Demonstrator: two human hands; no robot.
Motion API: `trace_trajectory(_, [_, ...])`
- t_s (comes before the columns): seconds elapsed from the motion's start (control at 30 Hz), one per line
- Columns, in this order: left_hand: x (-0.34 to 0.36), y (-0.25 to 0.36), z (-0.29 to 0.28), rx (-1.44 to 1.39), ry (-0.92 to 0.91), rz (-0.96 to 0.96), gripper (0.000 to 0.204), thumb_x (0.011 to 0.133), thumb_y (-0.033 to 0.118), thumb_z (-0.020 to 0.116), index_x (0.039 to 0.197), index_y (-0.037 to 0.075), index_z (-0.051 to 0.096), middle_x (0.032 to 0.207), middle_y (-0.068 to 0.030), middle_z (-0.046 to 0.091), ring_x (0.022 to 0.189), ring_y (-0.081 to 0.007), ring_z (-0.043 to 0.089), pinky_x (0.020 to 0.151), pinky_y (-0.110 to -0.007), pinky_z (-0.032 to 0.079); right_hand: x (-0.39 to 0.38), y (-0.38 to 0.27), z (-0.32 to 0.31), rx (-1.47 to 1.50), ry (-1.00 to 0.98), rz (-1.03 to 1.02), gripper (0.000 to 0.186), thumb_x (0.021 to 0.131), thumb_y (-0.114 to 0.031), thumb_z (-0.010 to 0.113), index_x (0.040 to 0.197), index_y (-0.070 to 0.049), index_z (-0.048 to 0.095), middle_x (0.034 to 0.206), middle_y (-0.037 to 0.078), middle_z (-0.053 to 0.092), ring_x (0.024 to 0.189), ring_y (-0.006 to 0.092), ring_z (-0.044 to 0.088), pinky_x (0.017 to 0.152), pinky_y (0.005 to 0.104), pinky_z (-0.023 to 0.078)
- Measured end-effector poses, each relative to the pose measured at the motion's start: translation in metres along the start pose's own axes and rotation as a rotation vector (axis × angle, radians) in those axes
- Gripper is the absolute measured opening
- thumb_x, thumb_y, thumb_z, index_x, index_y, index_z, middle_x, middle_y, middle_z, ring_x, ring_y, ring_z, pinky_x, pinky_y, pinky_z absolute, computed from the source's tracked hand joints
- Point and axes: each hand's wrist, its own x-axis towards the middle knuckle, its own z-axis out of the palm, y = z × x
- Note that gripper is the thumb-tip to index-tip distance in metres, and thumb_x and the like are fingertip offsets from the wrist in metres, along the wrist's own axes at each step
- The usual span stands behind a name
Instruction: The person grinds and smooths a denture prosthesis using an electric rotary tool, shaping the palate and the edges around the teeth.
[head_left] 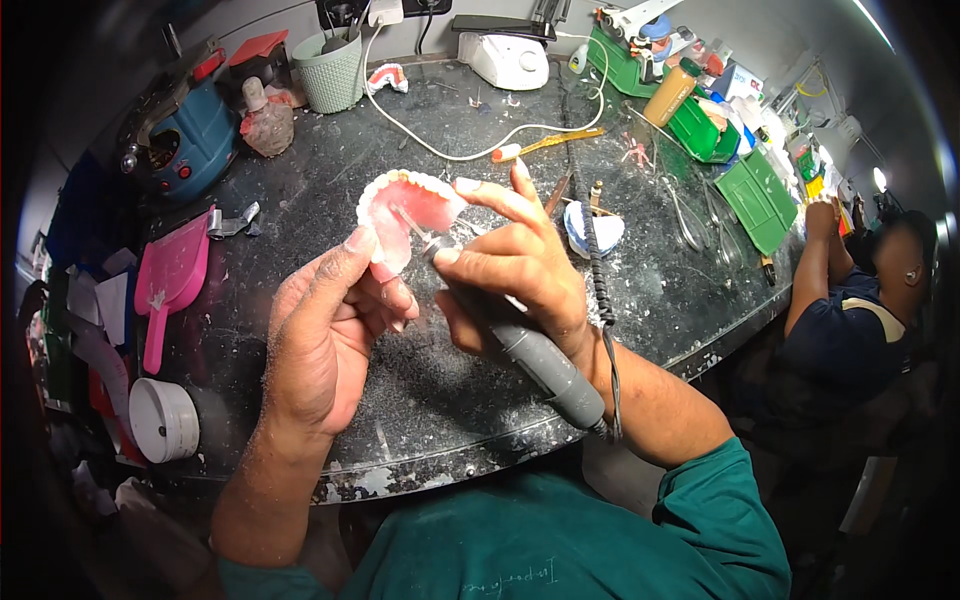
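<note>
Over the dark bench I hold a pink denture [391,223] with a row of cream teeth along its far rim. My left hand [335,310] is closed on its near left side, thumb against the edge. In my right hand [525,262] is a dark grey rotary handpiece [530,352], gripped like a pen. Its thin bur [409,218] points at the denture's pink inner face; whether it touches cannot be told. My right index fingertip rests by the denture's right end. A coiled black cord [598,270] runs past my right wrist. Pale dust speckles my left fingers.
At left lie a pink dustpan [172,265], a white round tub [164,420] and a blue machine [190,145]. A blue-and-white dental cast [593,229] sits right of my hand. Beyond are a white control box [504,62] and green bins [700,130]. Another person [850,310] sits at right.
</note>
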Motion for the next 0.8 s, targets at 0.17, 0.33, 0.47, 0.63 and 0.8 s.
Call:
trace_trajectory(0.17, [-0.0006, 0.0029, 0.0009, -0.009, 0.011, 0.01, 0.027, 0.1, 0.029, 0.056, 0.091, 0.004, 0.064, 0.077, -0.0076, 0.067, 0.072, -0.0154, 0.065, 0.068, -0.027, 0.048, 0.0003, -0.0029, 0.0006, 0.044, -0.01, -0.017, 0.045, 0.068, -0.006, 0.083, 0.11, -0.013, 0.068, 0.091, 0.002, 0.06, 0.127, 0.0352, 0.055, 0.114, 0.0641, 0.024])
trace_trajectory(0.33, [-0.0013, 0.0024, -0.0008, -0.02, 0.009, 0.003, 0.027, 0.099, 0.029, 0.058, 0.091, 0.004, 0.065, 0.078, -0.0084, 0.068, 0.072, -0.0158, 0.065, 0.068, -0.027, 0.048, -0.0024, 0.0011, 0.0012, 0.003, -0.05, -0.082, 0.044, 0.069, -0.004, 0.081, 0.11, -0.012, 0.068, 0.093, 0.003, 0.059, 0.129, 0.0381, 0.054, 0.113, 0.0664, 0.023])
trace_trajectory(0.47, [-0.0019, 0.0039, -0.0013, -0.04, -0.013, -0.008, 0.027, 0.099, 0.03, 0.059, 0.091, 0.004, 0.066, 0.078, -0.0092, 0.069, 0.072, -0.0157, 0.065, 0.068, -0.027, 0.048, -0.0004, -0.0055, 0.0031, 0.066, 0.034, -0.015, 0.044, 0.069, -0.003, 0.081, 0.11, -0.013, 0.068, 0.093, 0.003, 0.059, 0.129, 0.038, 0.054, 0.112, 0.0664, 0.024])
trace_trajectory(0.63, [-0.0019, 0.0039, -0.0001, -0.018, -0.022, -0.018, 0.028, 0.098, 0.031, 0.06, 0.09, 0.005, 0.066, 0.078, -0.0091, 0.069, 0.072, -0.0157, 0.066, 0.068, -0.027, 0.048, -0.002, -0.0001, 0.0036, 0.007, 0.037, -0.058, 0.045, 0.068, -0.001, 0.082, 0.109, -0.013, 0.069, 0.092, 0.002, 0.06, 0.127, 0.037, 0.056, 0.113, 0.064, 0.027])
trace_trajectory(0.8, [-0.0022, 0.003, 0.0, 0.006, -0.019, -0.024, 0.028, 0.098, 0.031, 0.061, 0.09, 0.004, 0.065, 0.078, -0.0092, 0.069, 0.072, -0.0157, 0.066, 0.069, -0.027, 0.049, 0.0018, -0.0024, 0.0017, 0.002, 0.01, -0.044, 0.048, 0.066, -0.002, 0.082, 0.11, -0.013, 0.069, 0.093, 0.002, 0.061, 0.124, 0.0361, 0.057, 0.113, 0.063, 0.027])
